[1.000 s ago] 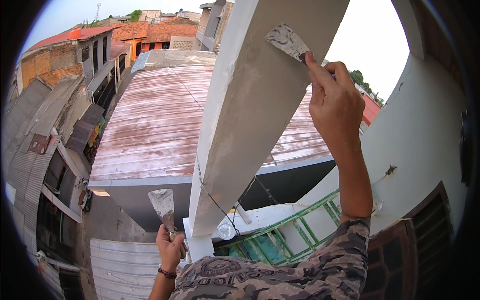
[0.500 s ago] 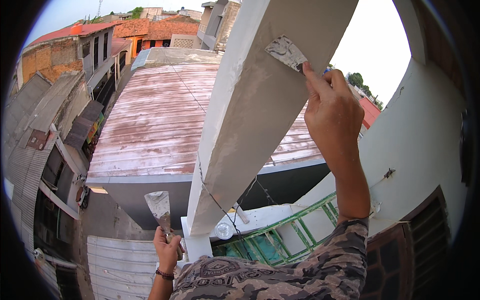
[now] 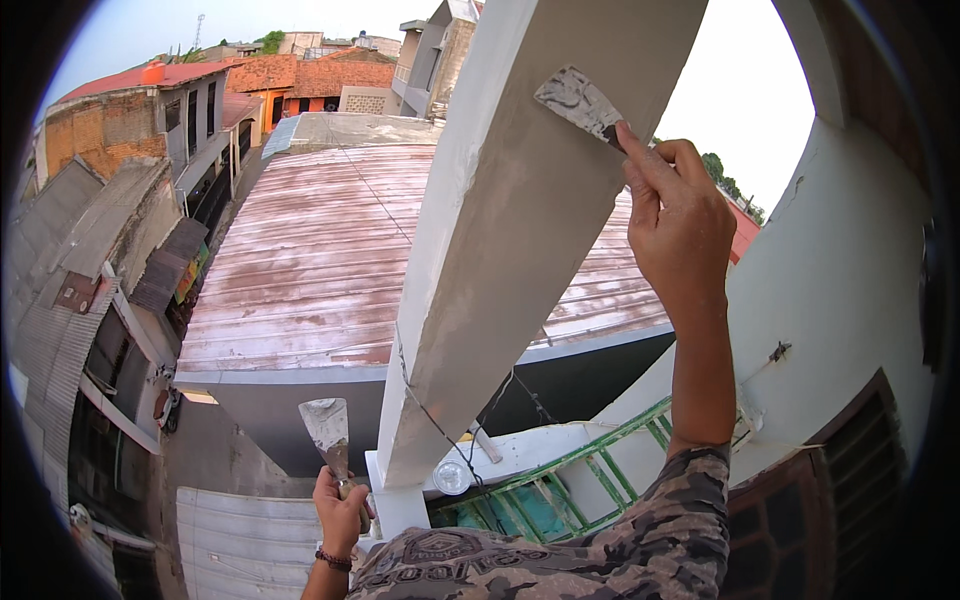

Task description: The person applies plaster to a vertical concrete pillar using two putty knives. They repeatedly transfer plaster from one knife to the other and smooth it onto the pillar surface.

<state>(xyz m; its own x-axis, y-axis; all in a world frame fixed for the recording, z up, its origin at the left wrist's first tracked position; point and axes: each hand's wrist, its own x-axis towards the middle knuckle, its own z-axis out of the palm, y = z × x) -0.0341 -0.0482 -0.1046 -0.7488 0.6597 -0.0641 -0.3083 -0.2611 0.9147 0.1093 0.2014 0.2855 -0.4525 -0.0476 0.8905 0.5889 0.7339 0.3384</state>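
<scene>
While right hand [image 3: 680, 225] presses scraper [image 3: 580, 102] on pillar [image 3: 500, 260], paste seems wet.

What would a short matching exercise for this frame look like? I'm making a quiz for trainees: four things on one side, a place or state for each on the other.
Things
1. putty knife in right hand
2. putty knife in left hand
3. white column
4. rusty metal roof

Places or states
A. held low, blade pointing up, clear of the column
B. lies far below, behind the column
C. blade pressed flat on the column's grey face
D. slants across the middle of the view

Pairs: 1-C, 2-A, 3-D, 4-B
</scene>
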